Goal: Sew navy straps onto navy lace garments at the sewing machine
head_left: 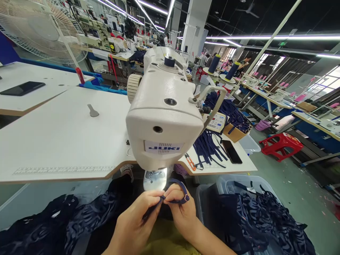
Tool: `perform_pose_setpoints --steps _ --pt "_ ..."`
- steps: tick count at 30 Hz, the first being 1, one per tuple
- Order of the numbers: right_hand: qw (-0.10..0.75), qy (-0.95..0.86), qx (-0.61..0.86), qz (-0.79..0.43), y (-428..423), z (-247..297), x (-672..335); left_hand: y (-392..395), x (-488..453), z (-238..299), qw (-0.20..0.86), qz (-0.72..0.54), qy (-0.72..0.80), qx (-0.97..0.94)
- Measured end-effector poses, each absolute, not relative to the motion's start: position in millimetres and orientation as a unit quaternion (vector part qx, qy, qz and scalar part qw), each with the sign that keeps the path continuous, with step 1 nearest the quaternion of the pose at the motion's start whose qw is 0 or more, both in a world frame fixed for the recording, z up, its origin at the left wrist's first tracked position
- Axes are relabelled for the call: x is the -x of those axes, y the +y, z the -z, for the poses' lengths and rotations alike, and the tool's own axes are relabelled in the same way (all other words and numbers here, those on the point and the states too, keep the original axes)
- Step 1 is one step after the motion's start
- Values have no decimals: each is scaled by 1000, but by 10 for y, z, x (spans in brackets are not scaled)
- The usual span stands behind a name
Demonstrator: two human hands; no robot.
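Just in front of the lit sewing plate (155, 180) of a white sewing machine (164, 92), both of my hands meet at the fingertips. My left hand (142, 214) pinches the end of a navy fabric strap (181, 202), and dark cloth runs down inside its palm. The same strap is held in my right hand (182, 214), where it curves in a loop over the fingers. A small ring or slider shows on the strap near the right knuckles. What lies between the fingertips is mostly hidden.
Orange thread snips (190, 162), a bundle of navy straps (208, 148) and a phone (232, 151) lie right of the machine. Patterned navy garments fill a plastic bin (223, 180) at lower right; more dark garments (53, 223) lie lower left. A red stool (281, 145) stands farther right.
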State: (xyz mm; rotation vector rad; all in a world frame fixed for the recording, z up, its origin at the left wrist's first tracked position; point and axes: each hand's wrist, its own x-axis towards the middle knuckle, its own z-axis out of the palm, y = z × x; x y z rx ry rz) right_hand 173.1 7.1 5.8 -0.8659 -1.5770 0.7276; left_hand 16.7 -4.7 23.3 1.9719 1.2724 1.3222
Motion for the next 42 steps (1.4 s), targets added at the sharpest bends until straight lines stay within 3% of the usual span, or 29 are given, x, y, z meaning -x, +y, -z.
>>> perform_pose_setpoints --steps 6,15,21,25,27,30,33,37,42 --pt "535 -684 384 -313 64 -153 -1761 -44 -165 -230 281 -477 470 -688" --pt "374 -714 458 -376 154 -328 -1816 -51 -190 -237 392 -378 584 -602" --pt "334 -778 472 -247 226 -364 -1753 -47 -183 -247 381 -350 663 -542" --pt "292 -782 493 -245 277 -388 -1722 9 -66 -167 394 -352 668 -524" --pt "302 -757 507 -281 321 -388 -1706 41 22 -117 331 -380 673 -542" --pt "350 -698 521 -345 396 -351 -1684 67 113 -93 72 -464 647 -601" --pt "383 -650 507 -417 461 -309 -1680 65 101 -128 -136 -474 489 -719" --pt "393 -607 485 -492 512 -280 -1690 64 12 -94 -131 -389 354 -840" --pt "414 -570 458 -543 537 -190 -1698 81 -15 58 -56 -399 422 -812"
